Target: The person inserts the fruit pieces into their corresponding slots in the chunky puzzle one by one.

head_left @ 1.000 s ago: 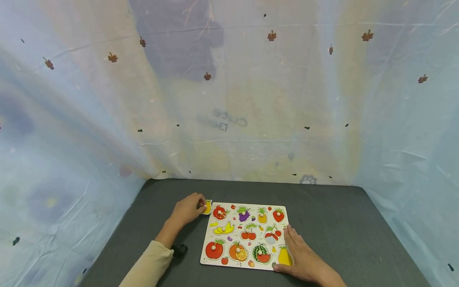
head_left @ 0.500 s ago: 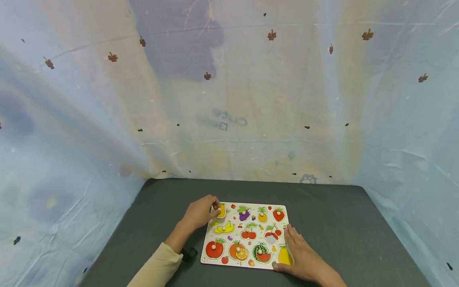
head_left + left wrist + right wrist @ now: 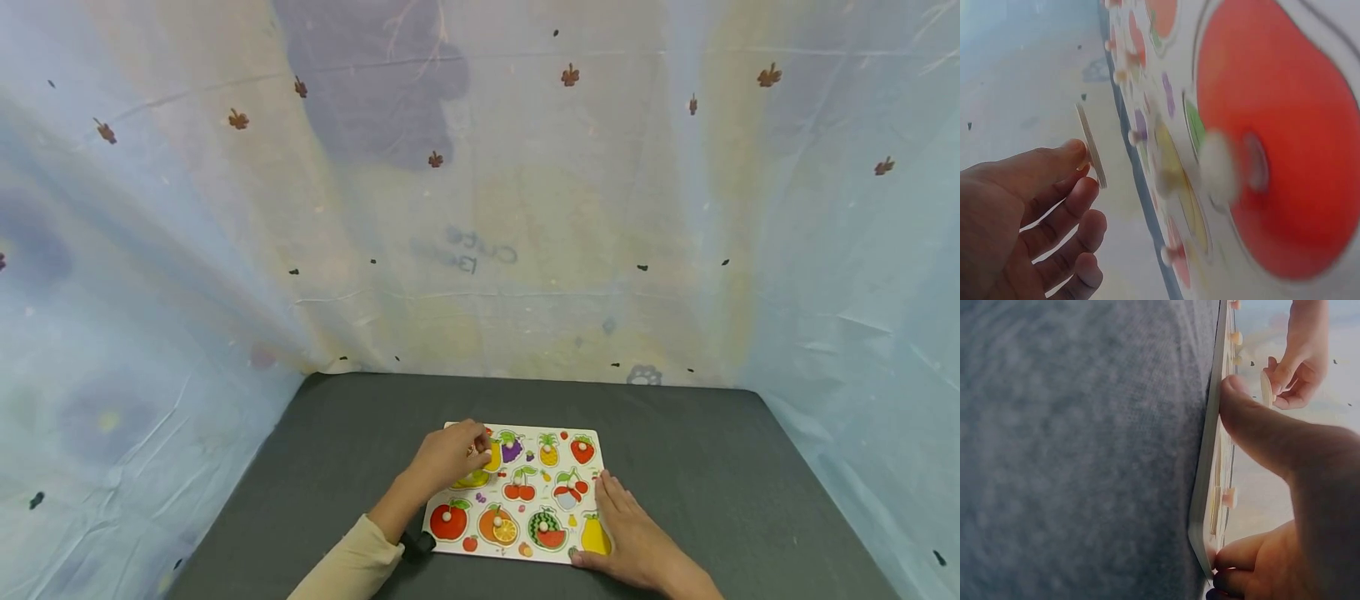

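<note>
My left hand [image 3: 450, 454] pinches a yellow fruit puzzle piece [image 3: 492, 457] by its small knob, over the upper left of the fruit peg puzzle board [image 3: 525, 542]. In the left wrist view, the puzzle piece [image 3: 1091, 147] shows edge-on between thumb and fingers, apart from the board. The right wrist view also shows this piece [image 3: 1266, 389] raised off the board's face. My right hand [image 3: 637, 537] rests at the board's lower right edge, fingers straight and thumb spread, partly covering a yellow fruit shape [image 3: 595, 536].
Knobbed fruit pieces sit in the board: a red apple [image 3: 447, 523], an orange [image 3: 498, 527], a watermelon [image 3: 547, 531], cherries [image 3: 519, 486] and several others. The board lies on a dark grey table [image 3: 712, 467]. A patterned curtain [image 3: 480, 208] hangs behind and at both sides.
My left hand has carried the yellow piece rightward from beside the board's left edge to over its upper left part, near the grapes. My right hand has stayed in place.
</note>
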{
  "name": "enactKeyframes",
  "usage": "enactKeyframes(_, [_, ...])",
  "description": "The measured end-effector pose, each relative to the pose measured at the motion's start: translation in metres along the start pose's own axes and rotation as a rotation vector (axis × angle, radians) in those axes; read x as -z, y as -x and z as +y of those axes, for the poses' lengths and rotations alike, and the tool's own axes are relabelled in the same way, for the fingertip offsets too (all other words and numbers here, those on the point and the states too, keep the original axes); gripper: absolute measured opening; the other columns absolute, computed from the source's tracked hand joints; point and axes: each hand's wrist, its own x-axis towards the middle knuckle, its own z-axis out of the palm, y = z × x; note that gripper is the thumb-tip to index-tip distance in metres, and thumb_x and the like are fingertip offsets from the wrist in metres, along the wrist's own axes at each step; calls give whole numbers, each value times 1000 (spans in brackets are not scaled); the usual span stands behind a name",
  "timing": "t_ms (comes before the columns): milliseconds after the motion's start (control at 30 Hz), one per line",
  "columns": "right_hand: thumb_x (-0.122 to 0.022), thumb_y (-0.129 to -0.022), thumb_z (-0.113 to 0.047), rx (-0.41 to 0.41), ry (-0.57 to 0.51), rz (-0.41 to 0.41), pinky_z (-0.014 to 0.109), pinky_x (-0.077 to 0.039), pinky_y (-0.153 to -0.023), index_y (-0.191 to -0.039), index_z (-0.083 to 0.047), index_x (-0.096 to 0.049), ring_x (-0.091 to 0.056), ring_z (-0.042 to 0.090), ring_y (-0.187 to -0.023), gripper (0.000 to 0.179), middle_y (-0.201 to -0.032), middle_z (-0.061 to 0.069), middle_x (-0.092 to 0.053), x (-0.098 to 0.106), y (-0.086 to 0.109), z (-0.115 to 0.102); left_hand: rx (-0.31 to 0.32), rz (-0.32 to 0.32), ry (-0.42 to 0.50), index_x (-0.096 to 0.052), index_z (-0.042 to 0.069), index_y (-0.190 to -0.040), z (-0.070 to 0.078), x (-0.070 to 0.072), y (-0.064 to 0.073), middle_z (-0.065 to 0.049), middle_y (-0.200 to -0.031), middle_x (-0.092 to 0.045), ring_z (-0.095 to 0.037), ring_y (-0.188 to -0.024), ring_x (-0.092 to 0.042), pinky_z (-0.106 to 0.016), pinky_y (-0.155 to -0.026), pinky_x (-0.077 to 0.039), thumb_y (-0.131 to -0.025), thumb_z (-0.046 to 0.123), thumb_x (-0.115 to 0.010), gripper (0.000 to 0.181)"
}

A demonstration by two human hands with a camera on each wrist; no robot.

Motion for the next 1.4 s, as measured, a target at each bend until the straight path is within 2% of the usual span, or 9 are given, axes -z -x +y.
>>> enactKeyframes(233, [-83,-81,-71,3,-16,4,63,-21,-127,-164,11,-28,-24,45,-160,129,-174,29,-20,1,2,0,-26,-19,-16,-66,28,-95,14,-11,-4,15,-92,-62,0,-71,-49,-23,-63,-43,-99,36,-81,17])
enactKeyframes(433, [-84,-79,-71,-24,-11,-4,63,-22,-126,-164,10,-28,-26,44,-160,130,-174,29,-21,-1,1,0,-42,-50,9,-67,29,-97,29,-16,-5,17,-93,-62,2,-71,-50,-21,-61,-44,-99,36,-81,16])
enactKeyframes(600, [-85,-79,-70,-12,-6,6,62,-23,-126,-163,11,-28,-27,45,-159,130,-173,30,-22,-1,2,0,-90,-45,15,-68,28,-96,41,-21,-7,17,-91,-62,2,-68,-49,-21,-57,-42,-98,34,-82,15])
enactKeyframes(933, [-85,-78,-70,-25,-8,-3,63,-23,-126,-163,11,-29,-27,46,-159,130,-172,31,-23,-1,1,0,-122,-104,-1,-69,31,-98,63,-32,-11,20,-90,-61,5,-71,-50,-21,-63,-43,-99,39,-80,14])
enactKeyframes(1167, [-85,-79,-70,-24,-16,-12,63,-22,-127,-163,11,-30,-26,46,-160,129,-173,30,-22,0,2,-1,-194,-117,-23,-69,29,-95,76,-39,-11,21,-84,-58,6,-69,-47,-17,-62,-41,-98,38,-81,15])
enactKeyframes(1400, [-85,-80,-69,-9,-21,-7,64,-21,-126,-163,11,-30,-25,47,-160,128,-173,31,-21,0,3,0,-201,-172,-29,-68,29,-91,90,-44,-14,21,-81,-54,4,-70,-46,-19,-63,-41,-97,37,-83,18])
